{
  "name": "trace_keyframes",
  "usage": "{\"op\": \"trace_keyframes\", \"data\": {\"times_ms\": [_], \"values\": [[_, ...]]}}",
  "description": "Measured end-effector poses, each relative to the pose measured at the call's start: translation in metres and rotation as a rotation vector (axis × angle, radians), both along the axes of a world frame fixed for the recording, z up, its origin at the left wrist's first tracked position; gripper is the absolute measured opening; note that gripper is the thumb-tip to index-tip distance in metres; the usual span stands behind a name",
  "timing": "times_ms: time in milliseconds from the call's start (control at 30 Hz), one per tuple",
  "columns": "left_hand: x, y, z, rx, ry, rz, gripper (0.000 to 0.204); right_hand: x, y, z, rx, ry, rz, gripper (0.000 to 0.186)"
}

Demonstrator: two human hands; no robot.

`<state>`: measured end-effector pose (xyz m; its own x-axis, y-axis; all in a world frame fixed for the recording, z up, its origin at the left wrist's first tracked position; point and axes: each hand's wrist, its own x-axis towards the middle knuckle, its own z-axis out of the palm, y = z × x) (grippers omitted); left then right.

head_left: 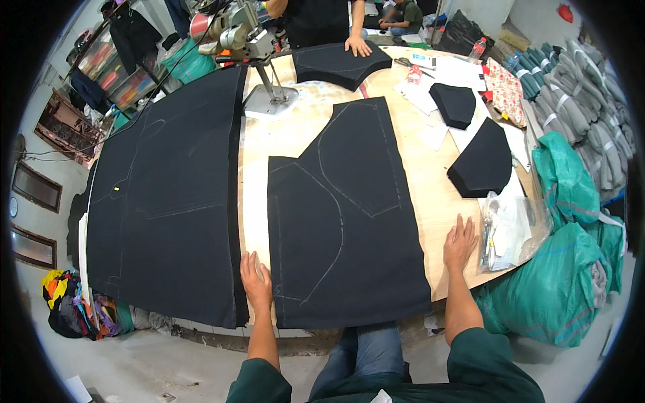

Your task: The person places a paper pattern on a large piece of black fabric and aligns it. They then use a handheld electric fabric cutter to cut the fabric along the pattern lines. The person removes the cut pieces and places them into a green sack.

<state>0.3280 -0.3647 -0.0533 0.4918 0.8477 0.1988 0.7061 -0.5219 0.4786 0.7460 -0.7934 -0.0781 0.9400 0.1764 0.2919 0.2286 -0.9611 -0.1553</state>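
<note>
My left hand (257, 279) rests with fingers out on the pale strip of wooden table (433, 254) between two dark fabric layers. To its left lies a thick black stack (171, 221) marked with chalk lines; to its right, a black piece (346, 262) with chalked curved outlines. My right hand (460, 238) lies on bare wood beside that piece, fingers spread, near a clear plastic bag (510, 232) holding papers. Two small black cut stacks (480, 164) sit above it on white paper.
Across the table stands a cutting machine (269, 94) beside a co-worker's hand (357, 43) on another black stack (339, 67). Scissors (410, 64) and bottles (478, 48) lie or stand nearby. Another person (403, 17) sits behind. Green sacks (551, 295) and grey rolls (578, 107) crowd the right side.
</note>
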Motion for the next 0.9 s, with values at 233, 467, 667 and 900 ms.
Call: {"op": "trace_keyframes", "data": {"times_ms": [233, 467, 667, 900], "values": [[0.0, 0.002, 0.002, -0.005, 0.026, 0.001, 0.046, -0.005, 0.001, 0.005, 0.024, 0.007, -0.01, 0.053], [-0.001, 0.002, 0.001, 0.017, 0.024, -0.003, 0.046, -0.005, 0.006, 0.012, 0.025, 0.048, -0.019, 0.054], [0.003, 0.001, 0.005, 0.002, 0.028, 0.005, 0.046, -0.004, 0.006, 0.012, 0.029, 0.039, -0.01, 0.054], [0.003, 0.001, 0.002, 0.02, 0.026, -0.01, 0.045, -0.004, 0.002, 0.007, 0.043, 0.025, -0.002, 0.054]]}}
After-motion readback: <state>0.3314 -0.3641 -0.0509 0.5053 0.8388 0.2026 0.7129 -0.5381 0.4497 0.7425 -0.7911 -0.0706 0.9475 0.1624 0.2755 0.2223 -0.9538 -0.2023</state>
